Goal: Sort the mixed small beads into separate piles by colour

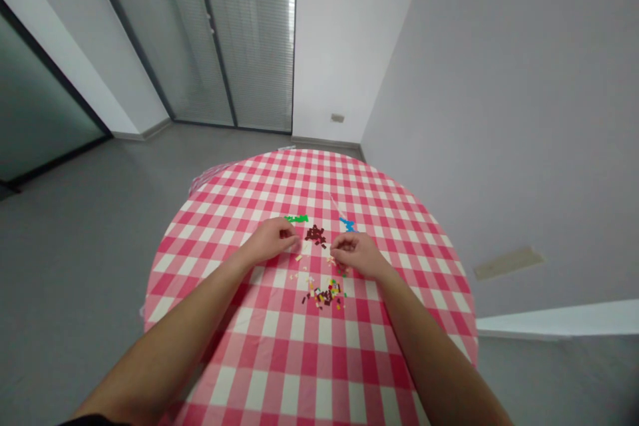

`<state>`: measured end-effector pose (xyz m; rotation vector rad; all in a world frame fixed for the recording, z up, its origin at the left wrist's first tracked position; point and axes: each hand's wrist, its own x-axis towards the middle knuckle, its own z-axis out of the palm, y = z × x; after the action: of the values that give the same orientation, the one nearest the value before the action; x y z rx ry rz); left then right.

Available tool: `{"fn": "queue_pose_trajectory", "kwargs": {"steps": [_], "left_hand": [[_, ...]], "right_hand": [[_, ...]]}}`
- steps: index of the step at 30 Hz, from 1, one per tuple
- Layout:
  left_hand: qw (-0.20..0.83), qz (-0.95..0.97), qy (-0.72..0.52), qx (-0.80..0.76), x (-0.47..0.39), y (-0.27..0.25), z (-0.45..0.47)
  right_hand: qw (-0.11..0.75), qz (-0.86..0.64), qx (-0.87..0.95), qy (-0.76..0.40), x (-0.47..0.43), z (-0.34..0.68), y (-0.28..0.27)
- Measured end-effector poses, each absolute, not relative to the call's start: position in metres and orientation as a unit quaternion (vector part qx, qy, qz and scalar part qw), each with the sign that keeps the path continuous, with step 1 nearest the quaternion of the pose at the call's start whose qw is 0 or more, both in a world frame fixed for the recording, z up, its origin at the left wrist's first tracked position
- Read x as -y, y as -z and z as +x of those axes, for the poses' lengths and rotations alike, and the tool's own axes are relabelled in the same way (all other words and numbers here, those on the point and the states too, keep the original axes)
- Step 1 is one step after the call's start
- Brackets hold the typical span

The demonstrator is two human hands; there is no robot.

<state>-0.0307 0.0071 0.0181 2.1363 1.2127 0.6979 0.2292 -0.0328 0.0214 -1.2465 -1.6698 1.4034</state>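
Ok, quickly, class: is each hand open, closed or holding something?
Left hand: curled near the green pieces; any hold cannot be told.
Right hand: curled near the blue pieces; any hold cannot be told.

Head-height view — forward, down over table [299, 366]

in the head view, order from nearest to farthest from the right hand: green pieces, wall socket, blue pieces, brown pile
1. Blue pieces: just beyond the right hand.
2. Brown pile: left of that hand.
3. Green pieces: farther left, by the left hand.
4. Wall socket: low on the wall, far beyond the others.
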Motion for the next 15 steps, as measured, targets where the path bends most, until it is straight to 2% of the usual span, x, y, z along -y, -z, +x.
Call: {"fn": "queue_pose_trajectory", "kwargs": {"steps": [5, 15], "left_hand": [[0.305, 0.836, -0.331, -0.313, 0.015, -0.029, -0.006], [0.312, 0.838, -0.336, -0.297, 0.022, -0.035, -0.001]], "right_hand": [[0.307, -0.429, 0.607, -0.594, 0.035, 0.215, -0.011], [0.311, -0.387, 0.612, -0.615, 0.033, 0.214, -0.003]]}}
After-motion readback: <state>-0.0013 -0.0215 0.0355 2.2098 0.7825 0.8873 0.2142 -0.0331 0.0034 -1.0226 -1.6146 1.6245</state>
